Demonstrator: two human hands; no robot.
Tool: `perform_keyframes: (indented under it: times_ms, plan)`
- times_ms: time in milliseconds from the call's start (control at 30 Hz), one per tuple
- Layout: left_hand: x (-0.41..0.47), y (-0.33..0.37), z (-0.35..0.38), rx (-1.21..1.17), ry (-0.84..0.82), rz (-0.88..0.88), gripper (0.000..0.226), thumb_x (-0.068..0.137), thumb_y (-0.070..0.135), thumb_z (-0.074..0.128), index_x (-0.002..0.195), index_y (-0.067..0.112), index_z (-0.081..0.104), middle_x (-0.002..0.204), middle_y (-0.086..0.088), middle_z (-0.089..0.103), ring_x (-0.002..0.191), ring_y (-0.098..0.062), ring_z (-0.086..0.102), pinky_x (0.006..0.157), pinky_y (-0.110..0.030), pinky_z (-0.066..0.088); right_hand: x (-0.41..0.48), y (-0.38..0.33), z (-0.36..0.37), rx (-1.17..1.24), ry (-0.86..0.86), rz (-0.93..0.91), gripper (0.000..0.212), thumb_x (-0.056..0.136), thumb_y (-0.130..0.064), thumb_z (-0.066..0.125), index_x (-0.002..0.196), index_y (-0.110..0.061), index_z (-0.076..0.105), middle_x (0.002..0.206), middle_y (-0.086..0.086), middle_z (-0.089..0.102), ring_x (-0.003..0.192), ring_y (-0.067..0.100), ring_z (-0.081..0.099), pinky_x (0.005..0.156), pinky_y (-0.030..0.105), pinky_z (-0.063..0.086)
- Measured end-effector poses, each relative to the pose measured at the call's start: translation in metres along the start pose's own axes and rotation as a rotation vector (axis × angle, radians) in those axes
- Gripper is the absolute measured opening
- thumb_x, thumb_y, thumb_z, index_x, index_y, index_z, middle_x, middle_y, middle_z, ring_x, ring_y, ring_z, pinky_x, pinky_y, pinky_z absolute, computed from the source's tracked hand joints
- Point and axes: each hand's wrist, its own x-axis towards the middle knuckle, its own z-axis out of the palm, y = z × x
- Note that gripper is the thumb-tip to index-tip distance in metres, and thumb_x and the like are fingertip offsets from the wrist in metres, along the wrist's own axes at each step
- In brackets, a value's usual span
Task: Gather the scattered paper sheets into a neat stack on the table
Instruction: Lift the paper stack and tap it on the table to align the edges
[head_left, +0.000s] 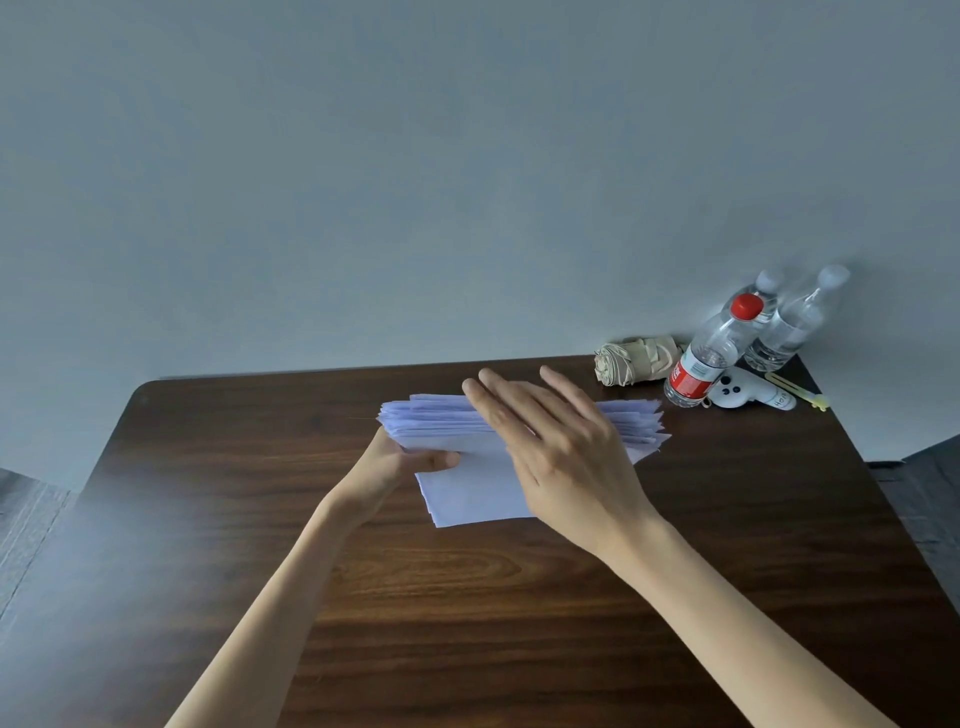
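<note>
A thick bundle of white paper sheets (457, 483) stands on its long edge on the dark wooden table (234, 519), its top edges fanned and uneven. My left hand (400, 462) grips the bundle at its left end, thumb across the near face. My right hand (550, 441) is flat with straight fingers over the top and near face of the sheets, at the middle-right. Whether the palm touches the paper I cannot tell.
At the table's far right corner lie a folded beige umbrella (634, 358), a red-capped water bottle (706, 353), two clear bottles (789, 322), a small white toy-like item (748, 395) and a yellow-green pen (800, 392). A grey wall rises behind the table.
</note>
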Motion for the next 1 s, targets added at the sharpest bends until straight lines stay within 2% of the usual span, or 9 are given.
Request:
perform_keyframes:
  times_ms: [67,167,233,333,433,567,667,800,1000]
  plan:
    - [0.0,-0.001,-0.001,-0.001,0.004,-0.009,0.045,0.082,0.009,0.069,0.126,0.012,0.061,0.122,-0.006,0.069,0.116,-0.02,0.064,0.09,-0.021,0.05,0.002,0.001,0.002,0.029,-0.011,-0.02,0.069,0.079,0.012,0.042,0.143,-0.013,0.045,0.133,0.004,0.059,0.11,0.021,0.061,0.105,0.038,0.04]
    - [0.001,-0.007,0.0,-0.036,0.031,-0.011,0.042,0.086,0.013,0.068,0.127,0.011,0.06,0.123,-0.008,0.068,0.117,-0.022,0.063,0.094,-0.025,0.051,0.006,0.006,0.001,0.037,0.017,-0.007,0.07,0.072,0.013,0.056,0.137,-0.012,0.053,0.111,0.002,0.067,0.089,0.02,0.064,0.077,0.033,0.05]
    - [0.001,-0.012,0.001,-0.094,0.077,-0.013,0.038,0.088,0.01,0.067,0.126,0.01,0.061,0.122,-0.01,0.069,0.115,-0.025,0.064,0.092,-0.027,0.052,0.007,0.017,-0.004,0.05,0.031,0.053,0.055,0.071,0.004,0.067,0.123,-0.013,0.064,0.089,-0.001,0.068,0.073,0.021,0.064,0.06,0.034,0.048]
    - [0.0,-0.017,0.003,-0.173,0.151,-0.014,0.032,0.088,0.008,0.067,0.119,0.014,0.065,0.119,-0.009,0.07,0.113,-0.025,0.065,0.089,-0.028,0.054,0.005,0.042,-0.019,0.081,-0.031,0.22,0.024,0.07,-0.019,0.079,0.092,-0.02,0.069,0.072,-0.005,0.067,0.062,0.024,0.065,0.049,0.03,0.047]
    - [0.0,-0.019,0.0,-0.231,0.21,-0.029,0.028,0.087,0.011,0.065,0.113,0.02,0.069,0.117,-0.01,0.071,0.112,-0.027,0.066,0.092,-0.036,0.053,-0.002,0.073,-0.029,0.172,-0.124,0.409,0.019,0.072,-0.032,0.081,0.084,-0.024,0.069,0.066,-0.01,0.065,0.06,0.013,0.061,0.053,0.025,0.045]
    - [0.001,-0.018,-0.002,-0.28,0.277,-0.054,0.023,0.085,0.013,0.064,0.105,0.02,0.072,0.111,-0.01,0.073,0.106,-0.027,0.069,0.092,-0.041,0.052,-0.017,0.089,-0.014,0.918,-0.224,0.697,0.03,0.074,-0.012,0.081,0.102,-0.02,0.073,0.097,-0.012,0.074,0.094,0.005,0.068,0.082,0.021,0.052]
    - [0.004,-0.013,-0.004,-0.284,0.249,-0.031,0.022,0.085,0.016,0.065,0.105,0.018,0.073,0.112,-0.011,0.072,0.108,-0.028,0.068,0.092,-0.039,0.055,-0.02,0.082,0.007,1.254,-0.223,0.809,0.036,0.073,-0.001,0.078,0.105,-0.018,0.07,0.105,-0.006,0.074,0.103,0.015,0.068,0.082,0.022,0.055]
    - [0.009,-0.014,-0.003,-0.285,0.195,0.002,0.031,0.076,0.022,0.081,0.105,0.013,0.074,0.112,-0.013,0.071,0.105,-0.028,0.068,0.087,-0.038,0.055,-0.019,0.071,0.024,1.363,-0.058,0.882,0.049,0.068,0.007,0.079,0.106,-0.021,0.066,0.105,-0.002,0.073,0.1,0.012,0.068,0.081,0.022,0.055]
    - [0.015,-0.024,0.005,-0.112,0.178,0.005,0.037,0.077,0.006,0.075,0.112,0.014,0.068,0.111,-0.014,0.069,0.105,-0.028,0.066,0.091,-0.047,0.052,-0.034,0.061,0.036,1.231,-0.129,0.896,0.048,0.077,0.004,0.074,0.103,-0.033,0.058,0.101,-0.014,0.067,0.088,-0.009,0.065,0.073,0.011,0.052]
